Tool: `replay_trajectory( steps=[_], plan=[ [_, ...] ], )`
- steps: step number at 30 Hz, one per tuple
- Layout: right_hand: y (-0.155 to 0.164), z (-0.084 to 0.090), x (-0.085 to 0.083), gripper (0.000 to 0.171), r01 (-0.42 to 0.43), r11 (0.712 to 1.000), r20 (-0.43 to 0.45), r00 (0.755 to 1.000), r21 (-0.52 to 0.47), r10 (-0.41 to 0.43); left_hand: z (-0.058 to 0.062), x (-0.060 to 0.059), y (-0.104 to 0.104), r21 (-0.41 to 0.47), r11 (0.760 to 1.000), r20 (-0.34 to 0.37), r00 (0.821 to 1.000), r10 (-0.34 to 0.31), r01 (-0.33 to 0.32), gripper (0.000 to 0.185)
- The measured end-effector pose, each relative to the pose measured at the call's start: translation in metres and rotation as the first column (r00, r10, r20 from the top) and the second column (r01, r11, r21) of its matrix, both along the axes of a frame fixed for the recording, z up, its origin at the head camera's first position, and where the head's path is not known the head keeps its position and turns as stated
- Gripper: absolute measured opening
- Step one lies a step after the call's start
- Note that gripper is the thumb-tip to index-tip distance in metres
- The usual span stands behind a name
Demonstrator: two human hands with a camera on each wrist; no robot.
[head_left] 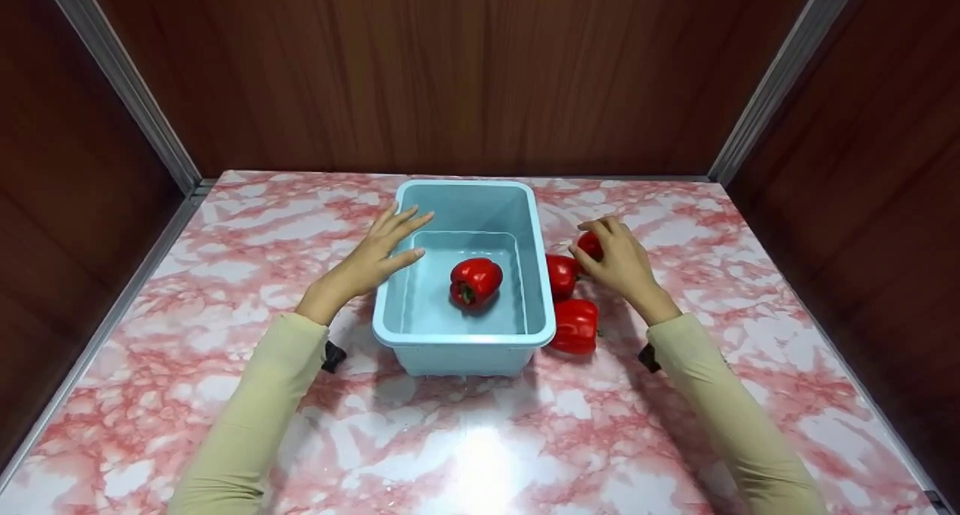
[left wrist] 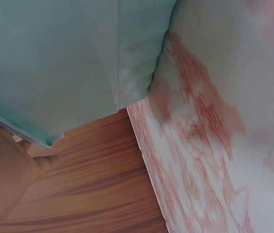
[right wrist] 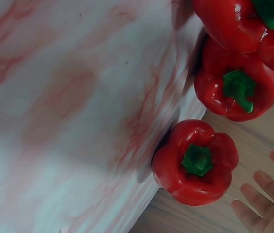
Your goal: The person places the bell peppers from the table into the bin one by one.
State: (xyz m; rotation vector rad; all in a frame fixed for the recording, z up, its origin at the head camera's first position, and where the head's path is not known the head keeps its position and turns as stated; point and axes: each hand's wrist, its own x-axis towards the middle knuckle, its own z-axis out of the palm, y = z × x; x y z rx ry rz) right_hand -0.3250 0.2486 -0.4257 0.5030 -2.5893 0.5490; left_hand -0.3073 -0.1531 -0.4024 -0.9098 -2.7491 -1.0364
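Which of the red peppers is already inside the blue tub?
Only the pepper lying alone on the floor of the tub. The other three sit on the table outside the tub's right wall, by the right hand.

We're looking down on a marble-patterned tabletop (head_left: 480, 440), white streaked with pink and red veins, and it's glossy: a bright patch of overhead light glares off it near the front edge. Around it we've got dark brown wood-grain panels, a back wall (head_left: 450, 72) straight ahead and a side wall on each flank, left wall (head_left: 67, 200) and right wall (head_left: 885, 200). Two silver metal corner posts, the left post (head_left: 120, 79) and the right post (head_left: 780, 79), run up and outward from the table's far corners. A metal strip (head_left: 97, 335) edges the table's left side. From the wrist views we see the same veined surface and brown wood grain.
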Motion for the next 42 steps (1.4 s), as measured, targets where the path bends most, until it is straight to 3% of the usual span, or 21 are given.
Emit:
replay_trajectory(
  steps=[42],
  plan=[
    [0.016, -0.014, -0.003, 0.041, 0.05, 0.999, 0.083, 0.995, 0.003, -0.05, 0.0, 0.0, 0.0, -0.01, 1.0, 0.003, 1.0, 0.0, 0.0, 0.057]
  ],
)
